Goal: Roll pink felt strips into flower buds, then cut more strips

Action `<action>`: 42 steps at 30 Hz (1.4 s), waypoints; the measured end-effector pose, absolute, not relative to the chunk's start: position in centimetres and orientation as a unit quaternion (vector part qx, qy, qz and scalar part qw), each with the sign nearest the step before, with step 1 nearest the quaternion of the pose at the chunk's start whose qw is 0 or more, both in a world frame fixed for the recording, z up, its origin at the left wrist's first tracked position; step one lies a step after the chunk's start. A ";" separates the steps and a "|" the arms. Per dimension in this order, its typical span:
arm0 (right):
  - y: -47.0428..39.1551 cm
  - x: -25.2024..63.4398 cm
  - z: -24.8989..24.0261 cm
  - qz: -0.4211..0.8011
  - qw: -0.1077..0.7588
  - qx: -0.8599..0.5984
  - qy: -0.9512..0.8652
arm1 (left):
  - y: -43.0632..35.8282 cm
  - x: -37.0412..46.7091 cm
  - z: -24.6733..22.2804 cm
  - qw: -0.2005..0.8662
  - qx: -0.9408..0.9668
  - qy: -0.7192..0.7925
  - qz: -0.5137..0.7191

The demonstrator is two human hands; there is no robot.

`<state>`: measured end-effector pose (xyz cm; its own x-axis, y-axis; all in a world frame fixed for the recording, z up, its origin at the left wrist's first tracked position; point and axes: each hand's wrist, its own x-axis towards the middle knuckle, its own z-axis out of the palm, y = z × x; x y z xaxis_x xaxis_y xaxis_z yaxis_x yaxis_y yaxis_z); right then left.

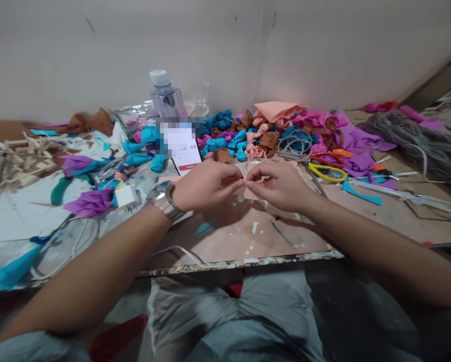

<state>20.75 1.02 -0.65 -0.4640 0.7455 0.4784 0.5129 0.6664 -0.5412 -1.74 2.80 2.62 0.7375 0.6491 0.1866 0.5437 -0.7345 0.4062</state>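
Observation:
My left hand point(206, 185), with a metal watch point(165, 200) on its wrist, and my right hand point(283, 185) meet over the front middle of the table. Thumb and forefinger of each are pinched together on a small piece of peach paper point(251, 193), which is partly hidden by the fingers. Just behind them lies a heap of twisted paper pieces point(261, 143) in peach, blue, brown and pink. A phone point(183, 148) showing a timer stands close to my left hand. Near my right hand rest scissors point(328, 172) with yellow and red handles.
A plastic bottle point(168, 98) stands against the wall. Wooden sticks point(21, 156), purple paper point(89, 202) and a white charger plug point(126, 196) lie to the left. A bundle of grey strands point(417, 143) is at the right. The table's front edge point(240, 264) runs before my lap.

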 end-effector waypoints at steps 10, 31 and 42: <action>0.8 20.6 -1.0 0.124 0.362 -0.375 -0.844 | 2.6 -1.8 2.4 0.277 0.885 0.338 0.160; 0.2 20.7 -0.9 0.068 0.351 -0.319 -0.878 | 3.0 -2.2 3.5 0.492 0.777 0.377 0.109; 0.2 20.8 -0.6 0.057 0.347 -0.322 -0.879 | 3.0 -2.2 3.1 0.466 0.797 0.355 0.150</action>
<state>20.81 0.22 -0.60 -0.5513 0.6065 0.5729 0.5267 0.7855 -0.3248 -2.22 2.98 3.05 0.7031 0.7053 -0.0907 0.4253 -0.3149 0.8485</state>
